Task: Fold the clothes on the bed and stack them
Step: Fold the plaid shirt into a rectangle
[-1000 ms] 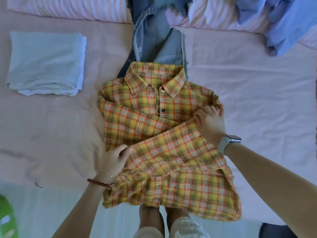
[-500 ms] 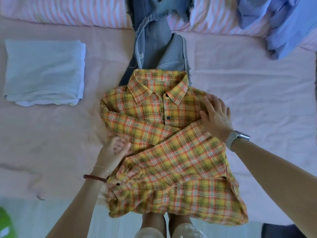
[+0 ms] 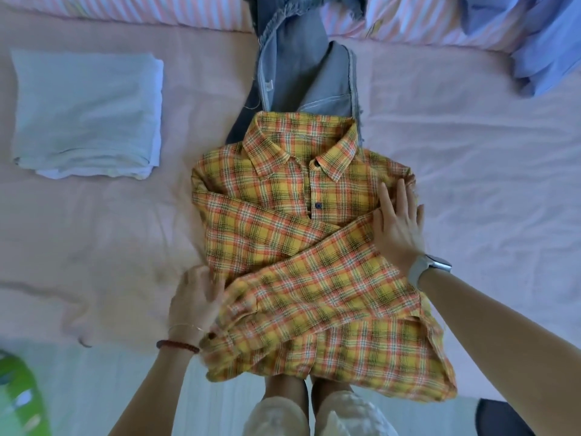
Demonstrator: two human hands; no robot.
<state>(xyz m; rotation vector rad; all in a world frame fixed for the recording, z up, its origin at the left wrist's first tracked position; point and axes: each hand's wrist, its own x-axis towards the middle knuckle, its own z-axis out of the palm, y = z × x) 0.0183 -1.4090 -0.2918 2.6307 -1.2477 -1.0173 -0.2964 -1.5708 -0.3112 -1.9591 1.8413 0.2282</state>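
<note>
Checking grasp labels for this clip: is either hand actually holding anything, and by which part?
Nothing is gripped. The right hand lies flat on the plaid shirt at its folded right shoulder; the left hand rests at the shirt's left edge, fingers blurred.

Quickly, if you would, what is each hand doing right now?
Left hand: open, fingers resting at the plaid shirt's left edge.
Right hand: open, pressing flat on it.

Pink bed (image 3: 471, 184) under plaid shirt (image 3: 298, 247), jeans (image 3: 308, 77), folded pale stack (image 3: 85, 111), blue garments (image 3: 540, 42)

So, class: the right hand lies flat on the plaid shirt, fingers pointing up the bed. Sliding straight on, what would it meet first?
Probably the right hand crosses the plaid shirt's shoulder edge, then bare pink sheet.
</note>
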